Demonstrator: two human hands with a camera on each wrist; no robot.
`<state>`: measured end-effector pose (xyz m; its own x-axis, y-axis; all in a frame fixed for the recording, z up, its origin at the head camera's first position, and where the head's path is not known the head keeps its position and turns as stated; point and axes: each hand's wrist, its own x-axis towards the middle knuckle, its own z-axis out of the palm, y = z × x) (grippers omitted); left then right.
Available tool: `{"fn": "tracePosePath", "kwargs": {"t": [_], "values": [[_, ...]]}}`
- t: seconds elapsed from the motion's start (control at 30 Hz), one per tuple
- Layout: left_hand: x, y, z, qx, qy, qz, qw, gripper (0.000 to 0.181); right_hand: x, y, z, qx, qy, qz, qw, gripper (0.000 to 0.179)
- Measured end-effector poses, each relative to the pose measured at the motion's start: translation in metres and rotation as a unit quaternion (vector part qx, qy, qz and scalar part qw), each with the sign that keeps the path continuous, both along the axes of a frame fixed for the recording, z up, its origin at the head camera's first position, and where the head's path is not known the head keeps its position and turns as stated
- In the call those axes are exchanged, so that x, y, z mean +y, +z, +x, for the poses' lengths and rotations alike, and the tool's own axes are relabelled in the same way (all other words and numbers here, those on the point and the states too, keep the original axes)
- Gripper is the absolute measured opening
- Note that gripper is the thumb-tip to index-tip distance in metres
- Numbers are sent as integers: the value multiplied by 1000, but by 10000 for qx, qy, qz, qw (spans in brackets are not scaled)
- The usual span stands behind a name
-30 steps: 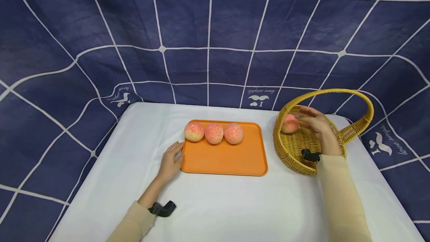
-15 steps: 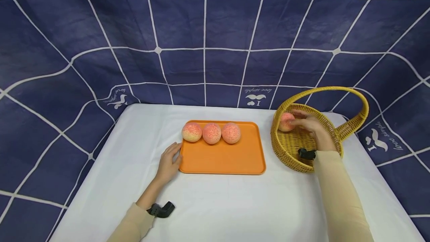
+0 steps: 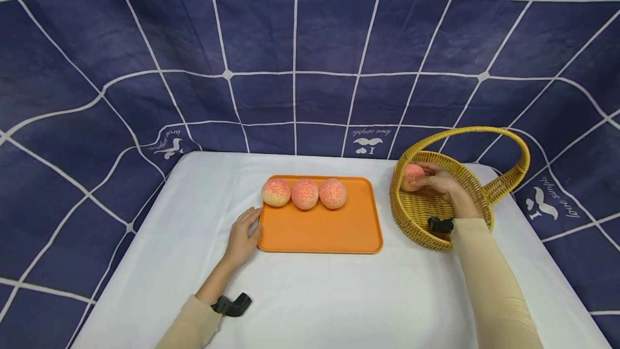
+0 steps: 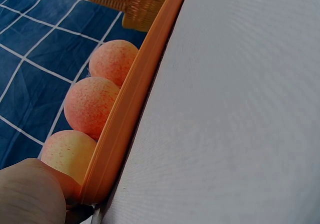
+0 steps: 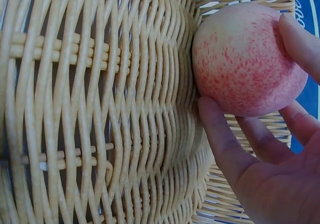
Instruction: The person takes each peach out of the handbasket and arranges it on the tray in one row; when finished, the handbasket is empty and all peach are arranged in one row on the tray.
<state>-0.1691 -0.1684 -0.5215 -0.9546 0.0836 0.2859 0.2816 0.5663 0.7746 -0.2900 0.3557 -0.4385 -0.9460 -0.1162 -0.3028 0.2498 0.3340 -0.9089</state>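
Inside the wicker basket (image 3: pixel 428 214), my right hand (image 3: pixel 443 183) holds a pink-red peach (image 5: pixel 247 58) near the wall on the left. In the right wrist view the thumb lies across one side of it, and the fingers (image 5: pixel 225 139) bend round the other. My left hand (image 3: pixel 242 237) rests by the left edge of an orange tray (image 3: pixel 319 230), its fingers touching the rim. Three more peaches sit in a row along the back of the tray: a yellowish one (image 3: pixel 276 192), a middle one (image 3: pixel 305 194) and a right one (image 3: pixel 332 193).
The basket's tall handle (image 3: pixel 472 130) arches over the right hand's area. A white cloth (image 3: pixel 339 295) covers the table. Behind it hangs a dark blue curtain (image 3: pixel 261 96) with white grid lines.
My right hand has moved left inside the basket, and its fingers and thumb have closed round the peach. The left hand has stayed at the tray's edge.
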Motion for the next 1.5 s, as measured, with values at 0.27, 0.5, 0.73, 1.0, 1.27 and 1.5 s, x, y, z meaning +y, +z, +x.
{"fn": "tracePosePath", "kwargs": {"t": [0.27,0.5,0.73,1.0,1.27,1.5], "values": [[1,-1,1,134,26,-19,9999,44,-4,5,8,259,124,-194,9994,82],[2,0,2,48,48,-21,10000,45,-6,11,12,206,14,-73,9998,84],[2,-1,2,-55,42,-71,10000,45,-5,22,16,407,-195,-151,9989,79],[1,1,0,-10,77,-125,9999,46,-7,39,22,366,-298,-571,9973,73],[0,2,1,10,54,-98,9999,45,-4,53,36,456,-303,-446,9975,84],[0,2,0,-78,-1,-56,10000,45,-3,66,67,967,-318,106,9947,81]]}}
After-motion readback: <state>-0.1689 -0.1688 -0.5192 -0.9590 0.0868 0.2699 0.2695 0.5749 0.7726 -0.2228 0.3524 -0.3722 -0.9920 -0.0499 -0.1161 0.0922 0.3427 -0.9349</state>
